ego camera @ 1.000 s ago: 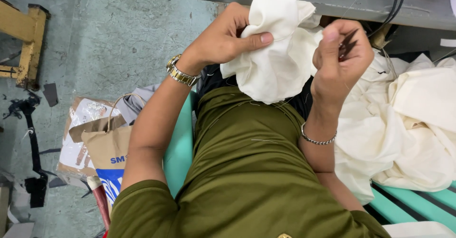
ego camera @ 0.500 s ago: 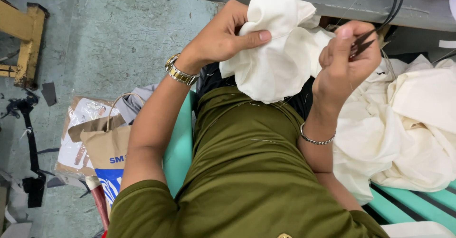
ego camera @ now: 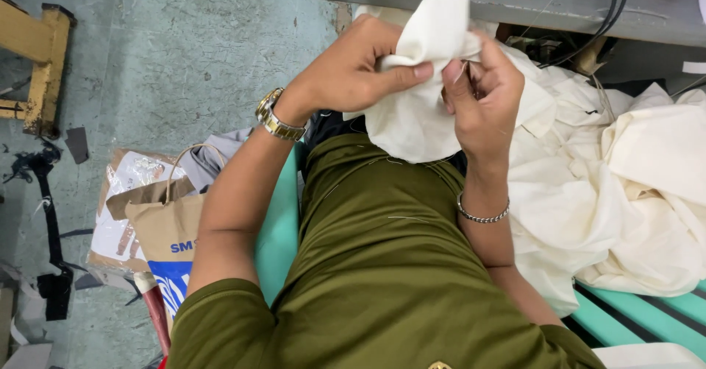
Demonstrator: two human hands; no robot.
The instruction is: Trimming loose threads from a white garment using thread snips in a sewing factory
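At chest height, just below the edge of a grey worktable [ego camera: 515,5], two bare hands meet on a piece of cream cloth [ego camera: 423,111]. Left hand [ego camera: 353,71] is closed on it, thumb pressed against the fingers with a fold of the cloth pinched between; a gold wristwatch [ego camera: 278,117] sits on that wrist. Right hand [ego camera: 482,97] touches the same cloth from the other side, fingers curled and pressed together on its edge; a thin silver bracelet [ego camera: 482,213] circles that wrist. From the hands the cloth hangs down onto an olive green shirt [ego camera: 382,266]. To the right lies a heap of more cream fabric [ego camera: 632,185], resting on a teal bench [ego camera: 625,317]. On the floor to the left stands a brown paper bag [ego camera: 165,229].
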